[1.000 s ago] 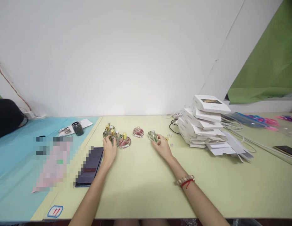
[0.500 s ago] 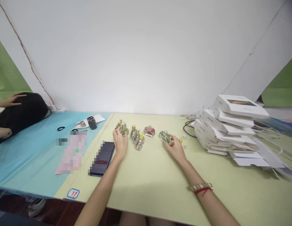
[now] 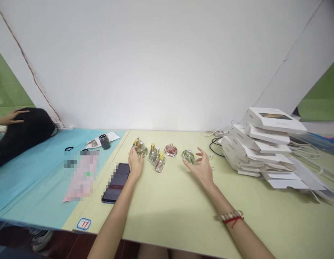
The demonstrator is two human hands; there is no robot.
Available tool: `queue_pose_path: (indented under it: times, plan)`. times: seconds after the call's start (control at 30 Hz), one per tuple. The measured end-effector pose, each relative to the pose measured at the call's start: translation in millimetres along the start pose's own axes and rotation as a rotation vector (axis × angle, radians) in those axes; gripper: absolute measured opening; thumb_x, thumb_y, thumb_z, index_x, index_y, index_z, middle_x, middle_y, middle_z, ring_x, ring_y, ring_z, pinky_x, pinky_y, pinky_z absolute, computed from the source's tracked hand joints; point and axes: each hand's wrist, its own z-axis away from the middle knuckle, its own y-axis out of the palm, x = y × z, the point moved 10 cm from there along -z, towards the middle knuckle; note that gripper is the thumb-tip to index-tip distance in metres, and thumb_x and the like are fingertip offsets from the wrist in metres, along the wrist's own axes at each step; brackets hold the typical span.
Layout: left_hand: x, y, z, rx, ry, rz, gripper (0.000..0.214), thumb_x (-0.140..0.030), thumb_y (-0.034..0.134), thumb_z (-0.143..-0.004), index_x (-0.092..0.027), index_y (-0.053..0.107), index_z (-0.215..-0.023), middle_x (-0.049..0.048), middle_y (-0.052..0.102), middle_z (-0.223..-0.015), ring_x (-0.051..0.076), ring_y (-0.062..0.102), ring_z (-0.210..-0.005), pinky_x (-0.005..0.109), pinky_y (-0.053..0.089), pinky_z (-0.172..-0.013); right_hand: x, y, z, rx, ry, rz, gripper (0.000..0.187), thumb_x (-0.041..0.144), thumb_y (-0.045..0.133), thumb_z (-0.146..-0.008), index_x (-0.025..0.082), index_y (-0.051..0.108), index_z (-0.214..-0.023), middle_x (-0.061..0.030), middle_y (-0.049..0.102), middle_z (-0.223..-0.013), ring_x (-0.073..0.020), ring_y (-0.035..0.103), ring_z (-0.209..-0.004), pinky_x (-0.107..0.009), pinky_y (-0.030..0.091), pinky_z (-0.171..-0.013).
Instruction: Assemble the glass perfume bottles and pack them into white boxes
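Observation:
My left hand has its fingers curled against the near side of a round, green-tinted perfume bottle with a silver cap; the fingertips are partly hidden. A gold-capped bottle stands close behind it. My right hand is open, thumb and fingers spread, just right of another round green perfume bottle and apart from it. Between my hands stand slim clear bottles with gold or silver caps, among them a gold-capped bottle in front. A round, pink-red bottle stands behind them.
A phone lies beside my left forearm. White boxes are stacked at right, with cables behind. Small clear pieces lie past my right hand. At left are a dark jar and another person's hand on a black bag.
My right hand has let go of the green round bottle and spread its fingers to the right. My left hand has drawn slightly nearer, and the bottles beside it have shifted a little.

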Motion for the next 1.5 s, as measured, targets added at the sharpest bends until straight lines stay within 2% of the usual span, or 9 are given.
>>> queue_pose_path:
  times: [0.07,0.17,0.3,0.5,0.67,0.77,0.87,1.23,1.5]
  plan:
    - [0.8,2.2,-1.2,0.077,-0.031,0.034,0.034,-0.016,0.054,-0.071,-0.015,0.044,-0.104,0.0069,0.05,-0.091,0.02,0.05,-0.089,0.032,0.041,-0.078,16.8,-17.0,1.6,-0.131,-0.082,-0.048,0.077,0.049,0.066,-0.06,0.017,0.038,-0.125,-0.0097,0.052,-0.105,-0.0201,0.052,-0.084,-0.037,0.042,-0.074]
    - [2.7,6.8,2.1,0.249,-0.091,0.035,0.036,-0.016,0.057,-0.065,-0.016,0.05,-0.1,0.0038,0.048,-0.081,0.017,0.051,-0.077,0.028,0.04,-0.069,44.3,-33.2,10.5,-0.223,-0.225,-0.167,0.046,0.038,0.063,-0.069,0.017,0.051,-0.108,-0.0084,0.056,-0.098,-0.0196,0.053,-0.086,-0.036,0.042,-0.078]
    - [-0.9,3.2,12.2,0.472,-0.085,0.084,0.028,-0.022,0.06,-0.062,-0.018,0.05,-0.088,-0.0039,0.04,-0.063,0.011,0.044,-0.058,0.023,0.035,-0.056,88.4,-15.6,32.5,0.019,-0.393,-0.378,0.006,0.024,0.057,-0.078,0.02,0.059,-0.082,-0.0028,0.059,-0.074,-0.0148,0.054,-0.068,-0.03,0.044,-0.063]
    - [-17.2,-3.3,30.1,0.765,-0.063,0.316,0.028,-0.029,0.062,-0.061,-0.016,0.051,-0.084,-0.0005,0.05,-0.081,0.008,0.046,-0.059,0.019,0.036,-0.049,124.9,29.1,68.6,0.407,-0.327,-0.523,0.022,0.026,0.055,-0.08,0.023,0.059,-0.102,-0.0044,0.061,-0.094,-0.011,0.054,-0.065,-0.025,0.044,-0.056]
    - [-69.5,17.0,61.1,0.978,0.12,0.433,0.027,-0.031,0.064,-0.064,-0.014,0.057,-0.084,-0.0003,0.055,-0.077,0.01,0.047,-0.066,0.02,0.04,-0.059,123.0,48.2,76.2,0.544,-0.206,-0.534,0.056,0.034,0.059,-0.076,0.026,0.041,-0.128,-0.0075,0.053,-0.118,-0.0088,0.053,-0.061,-0.022,0.042,-0.046]
    - [-104.9,25.5,79.0,1.026,0.253,0.556,0.022,-0.024,0.061,-0.067,-0.015,0.059,-0.087,0.0006,0.059,-0.083,0.011,0.051,-0.075,0.022,0.04,-0.07,118.0,46.8,72.4,0.518,-0.165,-0.509,0.039,0.034,0.056,-0.078,0.025,0.054,-0.116,-0.005,0.06,-0.106,-0.0099,0.052,-0.062,-0.022,0.043,-0.05]
    - [-119.9,29.5,86.4,1.014,0.265,0.624,0.028,-0.02,0.06,-0.068,-0.016,0.059,-0.095,0.0012,0.061,-0.09,0.012,0.053,-0.079,0.021,0.04,-0.072,116.0,41.4,67.8,0.479,-0.161,-0.507,0.022,0.031,0.054,-0.081,0.023,0.064,-0.098,-0.0039,0.065,-0.094,-0.0124,0.055,-0.069,-0.025,0.045,-0.061]
    - [-118.8,38.8,85.4,0.937,0.25,0.547,0.03,-0.024,0.061,-0.066,-0.015,0.06,-0.095,0.0015,0.061,-0.088,0.013,0.052,-0.077,0.023,0.04,-0.069,121.5,31.1,63.0,0.446,-0.25,-0.587,0.022,0.023,0.047,-0.084,0.024,0.065,-0.096,-0.0046,0.065,-0.094,-0.0171,0.056,-0.088,-0.032,0.047,-0.074]
    - [-114.1,40.5,85.8,0.912,0.297,0.471,0.024,-0.037,0.063,-0.068,-0.015,0.053,-0.075,-0.0036,0.047,-0.067,0.009,0.04,-0.063,0.02,0.031,-0.058,89.7,24.1,31.1,0.366,0.032,-0.764,0.029,0.038,0.046,-0.086,0.021,0.058,-0.105,-0.0067,0.062,-0.101,-0.015,0.058,-0.082,-0.023,0.046,-0.055]
